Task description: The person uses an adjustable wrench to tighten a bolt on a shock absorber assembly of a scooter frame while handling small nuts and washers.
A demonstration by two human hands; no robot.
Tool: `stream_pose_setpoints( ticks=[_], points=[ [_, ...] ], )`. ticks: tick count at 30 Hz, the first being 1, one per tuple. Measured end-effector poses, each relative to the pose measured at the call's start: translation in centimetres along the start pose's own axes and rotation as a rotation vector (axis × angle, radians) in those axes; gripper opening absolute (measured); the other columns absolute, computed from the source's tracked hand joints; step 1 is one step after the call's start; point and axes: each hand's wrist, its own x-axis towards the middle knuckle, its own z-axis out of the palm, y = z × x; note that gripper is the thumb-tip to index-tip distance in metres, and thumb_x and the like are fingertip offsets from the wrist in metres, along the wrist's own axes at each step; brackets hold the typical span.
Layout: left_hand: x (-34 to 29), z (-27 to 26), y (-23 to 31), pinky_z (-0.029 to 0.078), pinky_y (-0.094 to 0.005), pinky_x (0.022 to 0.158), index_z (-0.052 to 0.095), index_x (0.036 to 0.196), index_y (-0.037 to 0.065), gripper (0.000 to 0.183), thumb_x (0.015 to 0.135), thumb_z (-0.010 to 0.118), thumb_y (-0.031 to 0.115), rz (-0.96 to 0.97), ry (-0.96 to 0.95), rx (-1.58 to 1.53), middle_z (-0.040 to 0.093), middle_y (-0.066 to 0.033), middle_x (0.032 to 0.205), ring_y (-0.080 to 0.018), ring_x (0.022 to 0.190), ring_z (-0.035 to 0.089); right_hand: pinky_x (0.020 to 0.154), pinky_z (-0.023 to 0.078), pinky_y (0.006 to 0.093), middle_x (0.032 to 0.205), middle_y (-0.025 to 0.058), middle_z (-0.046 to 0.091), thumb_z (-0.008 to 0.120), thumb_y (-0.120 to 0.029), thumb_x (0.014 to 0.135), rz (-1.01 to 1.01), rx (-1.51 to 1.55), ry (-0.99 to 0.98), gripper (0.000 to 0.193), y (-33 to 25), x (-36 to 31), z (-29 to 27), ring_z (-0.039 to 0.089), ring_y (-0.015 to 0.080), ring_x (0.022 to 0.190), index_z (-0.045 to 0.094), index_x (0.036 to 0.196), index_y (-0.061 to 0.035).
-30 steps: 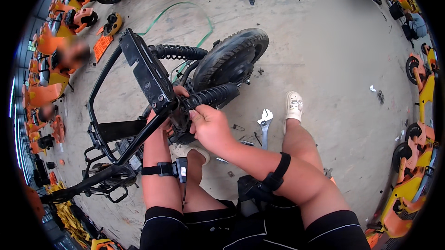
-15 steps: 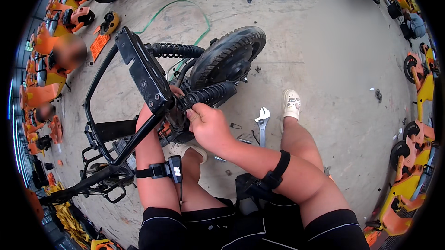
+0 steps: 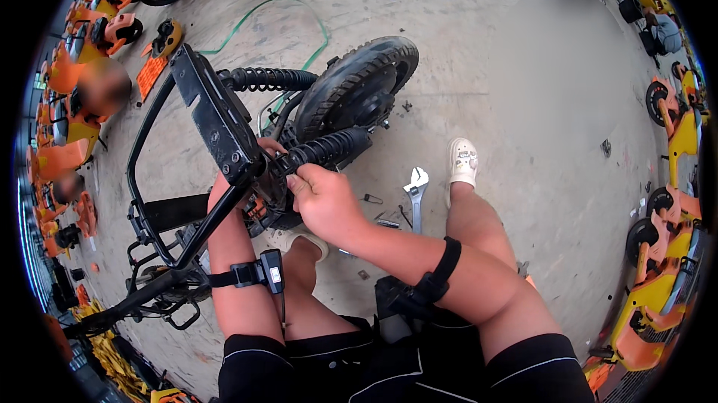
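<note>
A black bike frame (image 3: 153, 201) lies upturned on the concrete before me, its black wheel (image 3: 359, 85) pointing away. Two black coil shock absorbers run beside the wheel, one nearer me (image 3: 325, 149) and one farther (image 3: 269, 78). My right hand (image 3: 325, 197) grips the lower end of the nearer shock. My left hand (image 3: 265, 150) reaches behind the frame's flat black plate (image 3: 213, 122) and is mostly hidden there; only the forearm and a few fingers show near the shock's mount.
An adjustable wrench (image 3: 415, 190) lies on the floor by my right foot, with small loose parts (image 3: 381, 212) near it. Orange vehicle bodies line the left (image 3: 71, 149) and right (image 3: 666, 253) edges. A green hose (image 3: 269, 10) curls beyond the wheel.
The frame and both hands have hardly shifted; my right hand keeps its grip on the nearer shock and my left stays behind the plate.
</note>
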Motion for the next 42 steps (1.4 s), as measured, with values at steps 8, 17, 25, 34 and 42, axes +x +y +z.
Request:
stream_pose_setpoints(
  ticks=[8,17,25,34,42],
  points=[
    [1.3,0.4,-1.7,0.040,-0.0257,0.068,0.067,0.091,0.001,0.048,0.081,0.071,0.048,0.339,-0.092,-0.071,0.057,-0.0034,0.086,-0.0121,0.079,0.053,0.055,0.046,0.0350,0.061,0.0105,0.061,0.056,-0.015,0.095,-0.001,0.031,0.004,0.024,0.2,0.1,0.0,0.059,0.0185,0.054,0.060,0.080,0.0031],
    [2.1,0.0,-4.2,0.039,-0.0304,0.082,0.063,0.093,0.003,0.054,0.093,0.054,0.057,0.441,-0.119,-0.113,0.056,-0.0057,0.094,-0.0168,0.089,0.051,0.051,0.043,0.0305,0.061,0.0068,0.060,0.055,-0.015,0.096,0.132,0.194,-0.015,0.025,-0.3,-0.3,0.5,0.055,0.0126,0.052,0.059,0.079,0.0016],
    [0.0,0.8,-0.7,0.046,-0.0228,0.055,0.068,0.096,0.002,0.039,0.079,0.072,0.037,0.014,0.086,-0.121,0.063,0.0001,0.077,-0.0099,0.065,0.058,0.056,0.045,0.0332,0.061,0.0106,0.060,0.056,-0.014,0.095,-0.031,0.047,0.020,0.023,0.2,-0.2,0.1,0.058,0.0168,0.056,0.059,0.081,0.0037],
    [0.4,1.2,-2.1,0.043,-0.0254,0.069,0.064,0.097,0.004,0.052,0.089,0.063,0.055,0.222,-0.033,-0.198,0.056,0.0000,0.092,-0.0098,0.081,0.052,0.052,0.045,0.0274,0.062,0.0036,0.059,0.053,-0.018,0.099,0.171,0.253,-0.061,0.026,-0.2,-0.2,0.3,0.055,0.0110,0.055,0.059,0.080,-0.0004],
    [-2.1,1.2,-0.4,0.050,-0.0302,0.084,0.054,0.123,0.003,0.045,0.095,0.060,0.037,0.051,0.079,-0.076,0.061,-0.0072,0.111,-0.0144,0.099,0.059,0.067,0.050,0.0451,0.074,0.0187,0.067,0.058,-0.039,0.092,0.032,-0.310,-0.295,0.042,-0.3,-0.5,-2.7,0.065,0.0385,0.073,0.067,0.083,0.0001]
  ],
)
